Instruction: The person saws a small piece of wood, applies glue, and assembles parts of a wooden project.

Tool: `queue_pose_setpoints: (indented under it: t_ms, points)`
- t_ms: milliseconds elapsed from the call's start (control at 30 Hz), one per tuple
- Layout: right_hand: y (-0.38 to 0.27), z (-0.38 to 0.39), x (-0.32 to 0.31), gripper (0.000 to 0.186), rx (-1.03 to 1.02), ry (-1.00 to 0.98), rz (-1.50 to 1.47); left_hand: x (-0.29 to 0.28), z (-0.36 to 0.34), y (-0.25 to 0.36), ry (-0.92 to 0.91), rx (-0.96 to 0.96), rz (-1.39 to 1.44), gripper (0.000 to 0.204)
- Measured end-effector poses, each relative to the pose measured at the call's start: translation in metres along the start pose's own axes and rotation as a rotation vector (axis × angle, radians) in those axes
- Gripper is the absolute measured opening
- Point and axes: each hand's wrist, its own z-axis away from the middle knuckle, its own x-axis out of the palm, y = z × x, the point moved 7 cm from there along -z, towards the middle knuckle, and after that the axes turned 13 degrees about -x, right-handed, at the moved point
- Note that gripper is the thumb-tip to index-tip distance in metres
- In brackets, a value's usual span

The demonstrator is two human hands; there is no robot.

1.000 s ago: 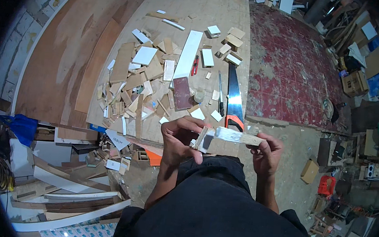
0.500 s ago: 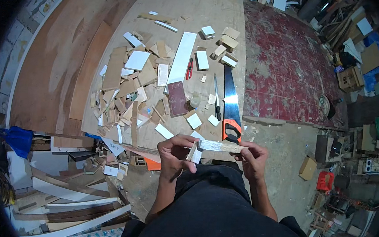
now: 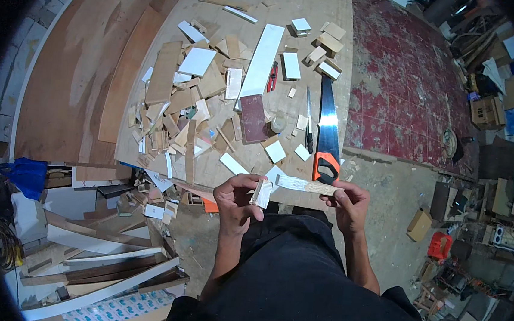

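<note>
Close in front of my body, my left hand (image 3: 235,201) pinches a small wood block (image 3: 261,194) with a pale, rough face. Between the thumb and fingers of my right hand (image 3: 352,205) is the end of a short wood strip (image 3: 306,185), its left half whitish and rough. The strip's left end points toward the block, with a narrow gap between them. Just beyond the right hand, a handsaw (image 3: 328,130) with an orange and black handle lies along the table's right side. The fingertips behind the block are partly hidden.
Wood offcuts (image 3: 180,100) crowd the left of the plywood table (image 3: 269,4). A long white board (image 3: 262,58), a maroon sanding sheet or block (image 3: 252,119), a red cutter (image 3: 272,76), a thin file (image 3: 309,122) and a small jar (image 3: 278,125) lie nearer the middle.
The block and strip were together at a corner; now they are apart. The block has turned in my left hand, and the strip slopes slightly down to the right. The view has shifted.
</note>
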Motion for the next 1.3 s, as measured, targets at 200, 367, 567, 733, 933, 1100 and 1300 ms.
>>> queue_pose_setpoints:
  t_ms: [200,367,567,733,933,1100,1300]
  points:
    - [-0.004,-0.002,0.015,0.023,-0.037,-0.023,-0.013,0.007,-0.007,0.007,-0.03,0.046,-0.043,0.061]
    - [-0.008,-0.005,0.003,0.024,-0.053,0.043,-0.026,0.009,-0.018,0.006,-0.033,0.066,-0.05,0.063]
    - [-0.016,-0.008,0.01,0.023,-0.066,0.001,0.001,0.02,-0.027,0.008,-0.105,0.085,-0.035,0.061]
    - [-0.011,-0.005,-0.003,0.023,-0.036,0.044,-0.045,0.016,-0.031,0.006,-0.075,0.088,-0.039,0.062]
    - [-0.01,-0.003,0.019,0.022,0.017,-0.031,-0.07,0.018,-0.03,0.007,-0.066,0.098,-0.065,0.063]
    - [-0.003,0.0,0.011,0.022,0.053,-0.032,-0.086,0.016,-0.032,0.006,-0.068,0.077,-0.008,0.064]
    - [-0.01,-0.005,0.027,0.021,0.057,-0.059,-0.049,0.017,-0.029,0.007,-0.078,0.088,-0.025,0.064]
